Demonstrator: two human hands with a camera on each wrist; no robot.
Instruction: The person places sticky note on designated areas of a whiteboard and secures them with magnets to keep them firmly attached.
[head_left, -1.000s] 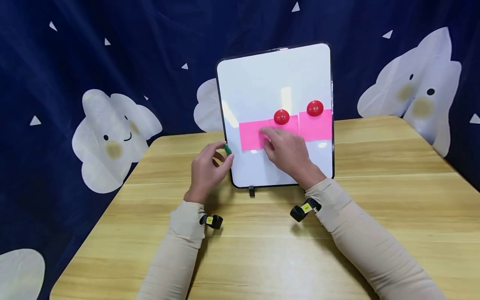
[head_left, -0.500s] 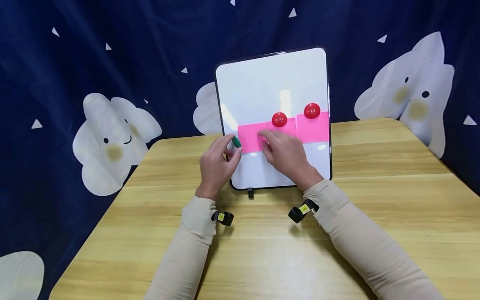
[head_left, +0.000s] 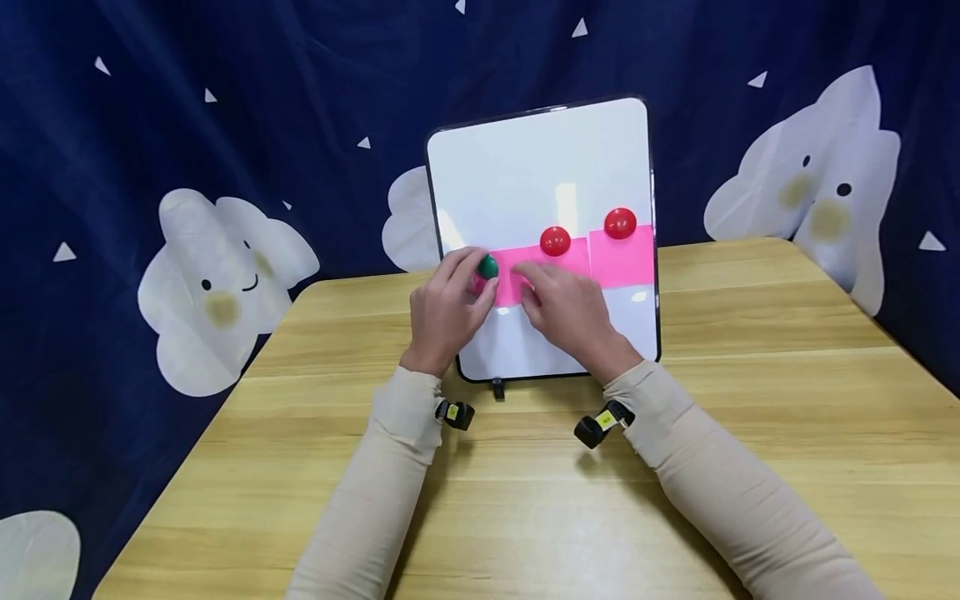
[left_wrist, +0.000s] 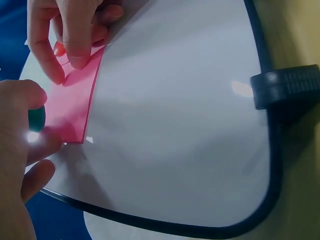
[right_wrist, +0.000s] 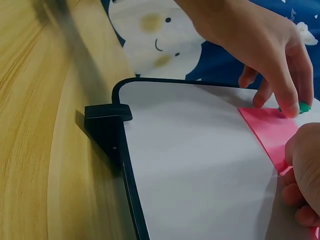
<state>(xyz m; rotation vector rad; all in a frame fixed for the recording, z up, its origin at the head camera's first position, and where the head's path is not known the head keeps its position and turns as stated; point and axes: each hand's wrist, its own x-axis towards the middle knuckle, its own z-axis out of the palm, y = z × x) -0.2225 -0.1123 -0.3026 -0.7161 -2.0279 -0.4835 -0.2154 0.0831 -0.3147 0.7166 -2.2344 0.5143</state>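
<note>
A small whiteboard point(head_left: 517, 183) with a black frame stands tilted on the table. Three pink paper sheets lie side by side across it, and the leftmost sheet point(head_left: 507, 292) has no red magnet on it. My left hand point(head_left: 447, 308) pinches a round green magnet point(head_left: 488, 267) between thumb and fingers, right over this sheet's upper left part. My right hand point(head_left: 572, 308) holds the sheet near its right side, thumb and bent index fingertip at the paper point(left_wrist: 75, 107). Round red magnets sit on the top edges of the middle sheet point(head_left: 573, 258) and right sheet point(head_left: 622, 260).
Black feet support the board, one foot point(head_left: 498, 389) showing at its lower left. The wooden table point(head_left: 525, 500) spreads in front of it. Behind hangs a dark blue curtain point(head_left: 315, 75) with cloud faces. Each wrist wears a small black camera point(head_left: 457, 414).
My left hand has moved right and up from the board's left edge, carrying the green magnet over the leftmost pink sheet. My right hand keeps its place on the paper.
</note>
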